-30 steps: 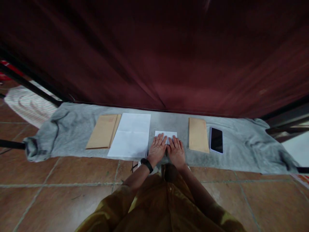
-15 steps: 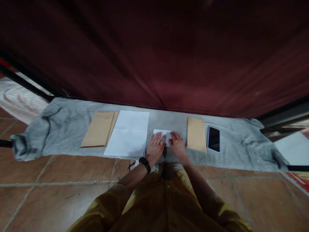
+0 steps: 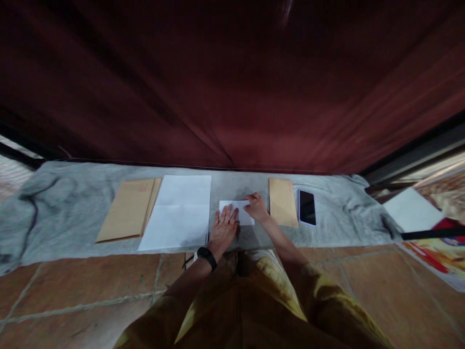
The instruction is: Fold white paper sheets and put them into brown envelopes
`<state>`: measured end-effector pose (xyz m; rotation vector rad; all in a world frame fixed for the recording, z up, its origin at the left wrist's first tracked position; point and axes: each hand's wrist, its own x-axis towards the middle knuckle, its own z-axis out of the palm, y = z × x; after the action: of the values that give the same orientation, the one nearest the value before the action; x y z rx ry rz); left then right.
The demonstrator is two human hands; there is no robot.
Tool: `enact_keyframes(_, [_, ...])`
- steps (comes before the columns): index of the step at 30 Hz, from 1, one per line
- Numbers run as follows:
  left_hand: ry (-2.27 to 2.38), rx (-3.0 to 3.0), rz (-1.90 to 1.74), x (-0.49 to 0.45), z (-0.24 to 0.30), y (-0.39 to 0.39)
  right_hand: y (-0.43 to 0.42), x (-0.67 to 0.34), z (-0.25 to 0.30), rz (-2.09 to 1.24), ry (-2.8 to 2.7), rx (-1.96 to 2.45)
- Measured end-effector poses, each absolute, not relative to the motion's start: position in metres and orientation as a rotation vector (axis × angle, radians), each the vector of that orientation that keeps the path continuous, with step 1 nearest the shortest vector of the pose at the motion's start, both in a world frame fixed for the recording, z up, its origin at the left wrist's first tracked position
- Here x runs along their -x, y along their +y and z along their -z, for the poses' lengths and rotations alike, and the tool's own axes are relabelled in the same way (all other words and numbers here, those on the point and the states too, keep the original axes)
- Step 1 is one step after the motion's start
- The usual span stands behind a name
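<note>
A small folded sheet of white paper (image 3: 245,213) lies on the grey cloth in front of me. My left hand (image 3: 224,228), with a dark band on the wrist, rests flat on its left part, fingers spread. At the paper's upper right corner, my right hand (image 3: 256,207) has its fingers curled in and closed on the edge. Left of the hands is a stack of larger white sheets (image 3: 178,213) with a crease across. A brown envelope (image 3: 282,201) lies just beyond my right hand.
Several brown envelopes (image 3: 125,208) are piled at the left. A phone (image 3: 307,207) lies right of the single envelope. The grey cloth (image 3: 337,208) covers a narrow surface. A dark red curtain (image 3: 232,97) hangs behind it, and floor tiles (image 3: 90,281) show below.
My right hand has gone from lying on the paper with fingers stretched to curling at its upper right corner. The left hand stays on the paper. The view has shifted.
</note>
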<state>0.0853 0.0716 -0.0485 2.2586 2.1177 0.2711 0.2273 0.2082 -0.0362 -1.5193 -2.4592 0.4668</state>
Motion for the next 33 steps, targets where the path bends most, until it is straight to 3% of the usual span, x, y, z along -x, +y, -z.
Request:
enact_keyframes(13, [2.118, -2.243, -0.325, -0.085, 0.045, 0.072, 0.211, -0.229, 0.034, -0.623, -2.242, 1.629])
enact_keyframes(25, [2.139, -2.243, -0.318, -0.083, 0.051, 0.072, 0.180, -0.256, 0.035, -1.057, -2.110, 1.728])
enact_keyframes(33, [1.988, -2.392, -0.424, -0.097, 0.042, 0.067, 0.175, -0.253, 0.041, -0.998, -2.069, 1.728])
